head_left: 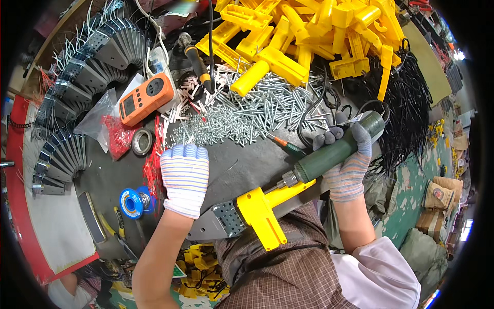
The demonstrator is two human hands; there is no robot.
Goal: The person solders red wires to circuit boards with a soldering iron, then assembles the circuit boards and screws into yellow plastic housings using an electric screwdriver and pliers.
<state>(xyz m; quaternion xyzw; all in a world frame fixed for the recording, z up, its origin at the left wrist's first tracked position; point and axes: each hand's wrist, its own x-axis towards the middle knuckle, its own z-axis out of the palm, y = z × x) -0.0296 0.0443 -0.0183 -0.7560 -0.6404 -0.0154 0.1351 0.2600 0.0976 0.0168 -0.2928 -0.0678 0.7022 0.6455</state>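
My right hand (346, 175), in a striped glove with grey fingertips, is wrapped around a dark green power screwdriver (327, 156). The driver's metal tip slants down to the left, beside a yellow plastic handle housing (256, 210). That housing lies at the table's near edge, joined to a grey metal blade-like part with a perforated plate (226, 218). My left hand (184, 177), in a striped white glove, is at the near left edge of a heap of small screws (218, 123). Its fingers are curled together, and their tips are hidden beneath.
Yellow housings (309, 31) are piled at the back, with black cables (401, 113) to their right. An orange meter (146, 99), tape roll (141, 141), blue solder spool (131, 203) and cutters (119, 234) lie left. Grey metal parts (59, 157) are stacked far left. A small screwdriver (289, 147) lies near the screws.
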